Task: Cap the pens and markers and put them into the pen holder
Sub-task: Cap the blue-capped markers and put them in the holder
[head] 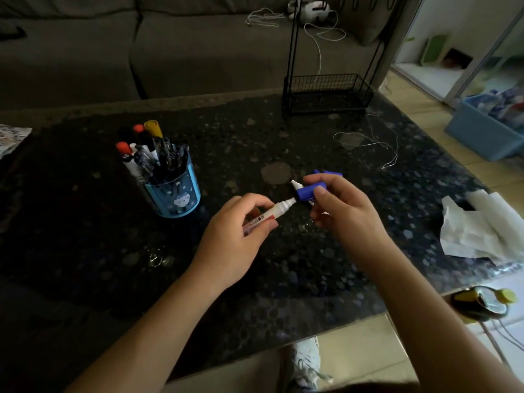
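My left hand (241, 222) grips a white marker (272, 214) with no cap, its tip pointing right. My right hand (340, 211) pinches a blue cap (306, 193) right at that tip, the two almost touching. Behind the cap pokes the white tip of a second marker (295, 184), mostly hidden by my right fingers. Another blue piece (329, 173) shows beyond them. The pen holder (175, 197), a blue see-through cup, stands upright to the left of my hands. It contains several capped pens and markers (147, 154).
The dark patterned table (255, 279) carries a black wire rack (326, 95) at the back, a thin white cord (368, 143) and crumpled white tissue (482, 225) at the right edge. A blue bin (487, 131) sits on the floor to the right, and a sofa lies behind the table.
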